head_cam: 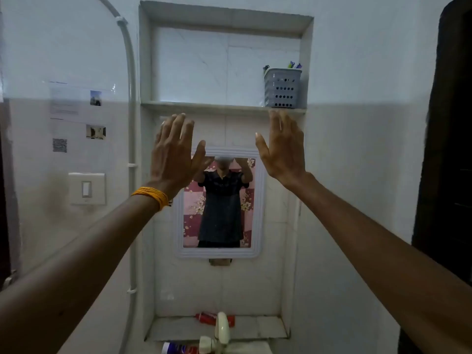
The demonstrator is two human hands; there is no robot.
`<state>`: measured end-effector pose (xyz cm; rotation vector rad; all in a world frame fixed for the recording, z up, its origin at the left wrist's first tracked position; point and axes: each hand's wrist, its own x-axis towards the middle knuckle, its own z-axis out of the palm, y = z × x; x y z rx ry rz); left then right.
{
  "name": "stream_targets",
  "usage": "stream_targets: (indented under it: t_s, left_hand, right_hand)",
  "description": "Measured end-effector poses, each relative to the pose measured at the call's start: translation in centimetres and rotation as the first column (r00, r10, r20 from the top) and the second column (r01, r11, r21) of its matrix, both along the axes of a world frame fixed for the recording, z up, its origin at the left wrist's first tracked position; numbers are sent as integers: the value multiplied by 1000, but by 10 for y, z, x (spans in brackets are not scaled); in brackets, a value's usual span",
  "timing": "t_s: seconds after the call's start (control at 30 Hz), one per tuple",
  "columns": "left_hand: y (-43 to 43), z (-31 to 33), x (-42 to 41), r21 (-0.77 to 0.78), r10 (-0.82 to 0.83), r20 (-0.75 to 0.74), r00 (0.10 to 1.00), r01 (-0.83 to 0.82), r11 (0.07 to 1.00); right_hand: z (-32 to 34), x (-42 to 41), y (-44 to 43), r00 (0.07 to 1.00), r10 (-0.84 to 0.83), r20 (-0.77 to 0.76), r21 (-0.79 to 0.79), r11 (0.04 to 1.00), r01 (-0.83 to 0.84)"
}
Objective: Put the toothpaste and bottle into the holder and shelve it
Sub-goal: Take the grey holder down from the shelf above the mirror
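A grey perforated holder [281,88] with a few brushes sticking out stands at the right end of the upper niche shelf [204,106]. A red toothpaste tube [208,318] lies on the lower ledge behind the tap. At the bottom edge a bottle [176,348] with a white, blue and red label lies on its side, partly cut off. My left hand [175,152], with an orange thread band at the wrist, and my right hand [282,149] are both raised, fingers spread and empty, just below the upper shelf.
A white-framed mirror [219,203] hangs between the two shelves and reflects a person. A cream tap [221,328] stands at the bottom centre. A light switch [86,189], papers and a conduit pipe [132,149] are on the left wall. A dark door frame [447,149] is at the right.
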<state>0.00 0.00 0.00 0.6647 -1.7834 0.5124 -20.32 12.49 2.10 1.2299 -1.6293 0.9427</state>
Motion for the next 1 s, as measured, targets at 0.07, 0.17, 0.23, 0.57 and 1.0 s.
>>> stream_targets:
  t_s: [0.07, 0.17, 0.23, 0.57, 1.0]
  left_hand:
    - [-10, 4, -9, -1, 6, 21, 1000, -6, 1000]
    - [-38, 17, -32, -22, -2, 17, 1000, 3, 1000]
    - [-58, 28, -50, -41, -19, 14, 1000, 19, 999]
    - [-171, 107, -142, -151, -101, 77, 992, 111, 982]
    - [-244, 146, -211, -221, -6, 19, 1000, 10, 975]
  right_hand:
    - [3, -11, -10, 999, 16, 39, -24, 1000, -15]
    - [12, -36, -36, 999, 1, 51, -32, 999, 1]
    - [21, -53, -57, 997, -5, 76, -44, 999, 9]
    - [120, -137, -145, 895, 90, 436, -233, 972, 16]
    - [195, -189, -211, 755, 203, 623, -389, 918, 75]
